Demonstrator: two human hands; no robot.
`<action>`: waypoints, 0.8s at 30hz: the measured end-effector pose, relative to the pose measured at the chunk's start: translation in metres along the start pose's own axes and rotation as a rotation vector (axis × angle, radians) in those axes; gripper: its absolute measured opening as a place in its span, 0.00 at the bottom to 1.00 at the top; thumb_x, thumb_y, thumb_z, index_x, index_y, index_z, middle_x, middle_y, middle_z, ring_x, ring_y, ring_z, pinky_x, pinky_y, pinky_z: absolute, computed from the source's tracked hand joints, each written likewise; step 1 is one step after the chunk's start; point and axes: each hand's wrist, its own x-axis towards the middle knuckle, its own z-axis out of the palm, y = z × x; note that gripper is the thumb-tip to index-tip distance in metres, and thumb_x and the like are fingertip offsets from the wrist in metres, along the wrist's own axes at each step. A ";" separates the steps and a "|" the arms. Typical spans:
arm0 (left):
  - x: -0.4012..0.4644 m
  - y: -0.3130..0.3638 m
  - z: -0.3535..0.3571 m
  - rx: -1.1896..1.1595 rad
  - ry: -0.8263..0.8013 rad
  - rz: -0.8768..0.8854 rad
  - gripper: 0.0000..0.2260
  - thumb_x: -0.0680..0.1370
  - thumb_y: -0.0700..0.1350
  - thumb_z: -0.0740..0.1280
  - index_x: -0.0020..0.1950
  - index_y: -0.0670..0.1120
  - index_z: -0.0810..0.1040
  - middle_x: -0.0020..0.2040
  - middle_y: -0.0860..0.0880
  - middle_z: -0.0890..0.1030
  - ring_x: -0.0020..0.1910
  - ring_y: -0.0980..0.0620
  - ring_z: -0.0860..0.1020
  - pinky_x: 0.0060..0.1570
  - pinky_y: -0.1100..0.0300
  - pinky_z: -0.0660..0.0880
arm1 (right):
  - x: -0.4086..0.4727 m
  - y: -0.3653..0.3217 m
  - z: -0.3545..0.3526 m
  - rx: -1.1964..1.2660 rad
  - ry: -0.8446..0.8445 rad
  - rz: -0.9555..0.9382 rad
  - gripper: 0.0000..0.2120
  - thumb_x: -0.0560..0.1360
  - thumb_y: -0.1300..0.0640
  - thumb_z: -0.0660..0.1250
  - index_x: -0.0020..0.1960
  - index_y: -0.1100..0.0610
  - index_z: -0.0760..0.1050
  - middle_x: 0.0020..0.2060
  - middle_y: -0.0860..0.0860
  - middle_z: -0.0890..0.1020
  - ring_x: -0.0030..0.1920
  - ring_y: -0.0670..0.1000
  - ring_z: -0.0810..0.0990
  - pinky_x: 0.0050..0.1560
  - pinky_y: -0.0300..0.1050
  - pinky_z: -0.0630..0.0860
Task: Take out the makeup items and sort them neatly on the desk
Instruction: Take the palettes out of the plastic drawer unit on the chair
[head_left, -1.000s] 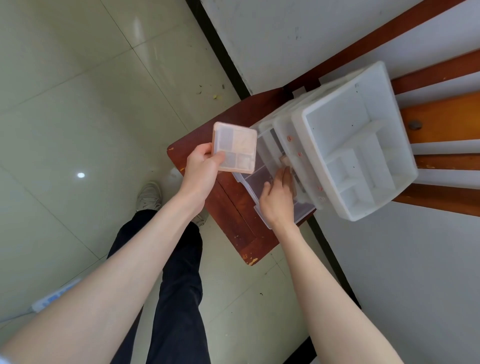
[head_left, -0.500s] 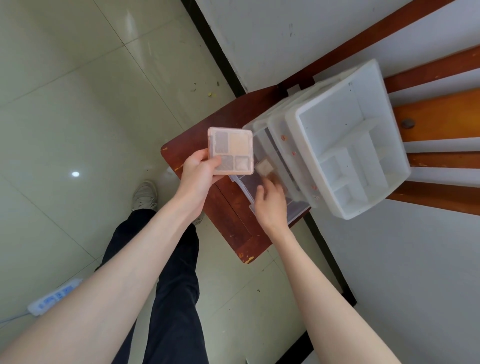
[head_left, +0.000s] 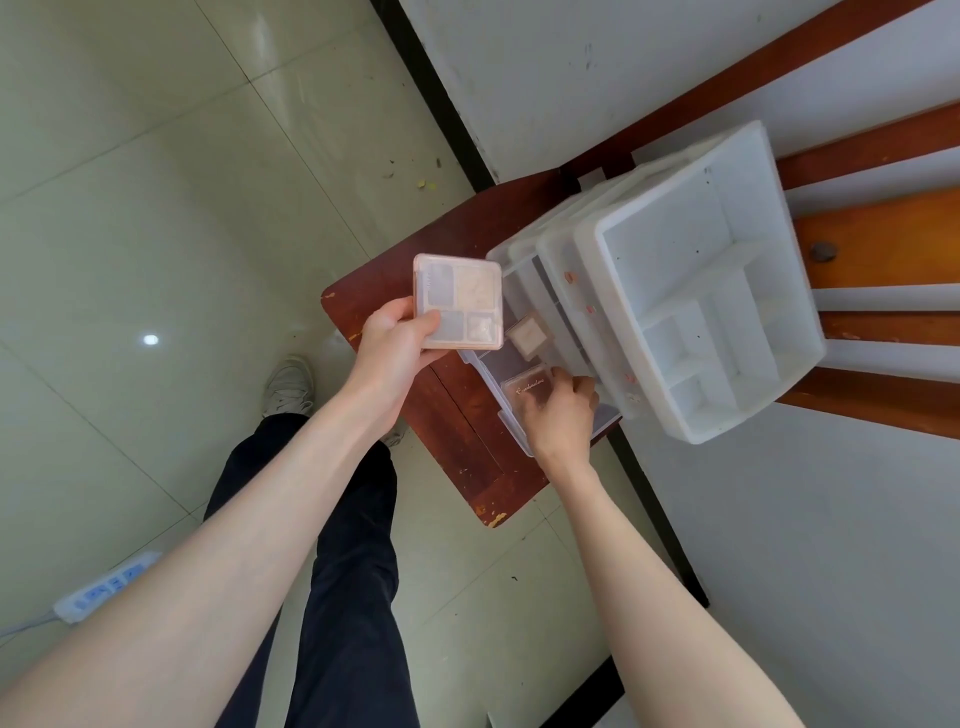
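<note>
Pink plastic makes the square palette (head_left: 459, 301), and it has a clear lid with four patches of colour showing through. The left hand (head_left: 393, 347) holds it up in the air over the left part of the desk (head_left: 467, 441), with the thumb on top of the lid and the other fingers curled under it. The desk is small, dark red-brown wood, and its edges are chipped. On its far right side stands a white plastic organizer (head_left: 701, 291) with walled boxes on top and little pink knobs down its front. A clear drawer (head_left: 511, 415) is pulled out from it toward the person. Inside the drawer, on the far side, lies a small square compact (head_left: 528, 335), tilted like a diamond. Nearer in the same drawer is a flat pink case (head_left: 524, 387) with gold writing on it. The right hand (head_left: 561, 415) is in the drawer and its curled fingers pinch the near right end of that case. Below the arms are dark trousers (head_left: 353, 597) and a white shoe (head_left: 288, 384) on the pale floor tiles. A white power strip (head_left: 104, 587) lies on the floor at the near left.
</note>
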 end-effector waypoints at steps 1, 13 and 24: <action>0.000 0.000 0.000 0.003 -0.002 0.001 0.15 0.79 0.35 0.58 0.66 0.38 0.70 0.59 0.41 0.78 0.58 0.48 0.78 0.60 0.52 0.74 | 0.001 0.002 -0.002 0.008 0.010 0.011 0.19 0.77 0.54 0.64 0.66 0.58 0.69 0.64 0.58 0.68 0.64 0.60 0.66 0.65 0.52 0.67; 0.006 -0.001 -0.005 -0.099 -0.020 -0.030 0.11 0.79 0.35 0.57 0.59 0.42 0.73 0.57 0.42 0.79 0.56 0.48 0.79 0.55 0.55 0.76 | 0.008 -0.024 -0.005 0.417 -0.021 -0.111 0.14 0.79 0.55 0.59 0.65 0.56 0.68 0.61 0.52 0.75 0.59 0.50 0.75 0.59 0.41 0.70; 0.011 -0.001 -0.010 -0.141 -0.048 -0.053 0.10 0.79 0.34 0.57 0.59 0.41 0.72 0.54 0.43 0.80 0.53 0.48 0.80 0.53 0.55 0.77 | 0.011 -0.030 0.002 0.440 0.046 -0.042 0.08 0.77 0.56 0.63 0.55 0.54 0.69 0.51 0.47 0.74 0.53 0.48 0.75 0.52 0.37 0.68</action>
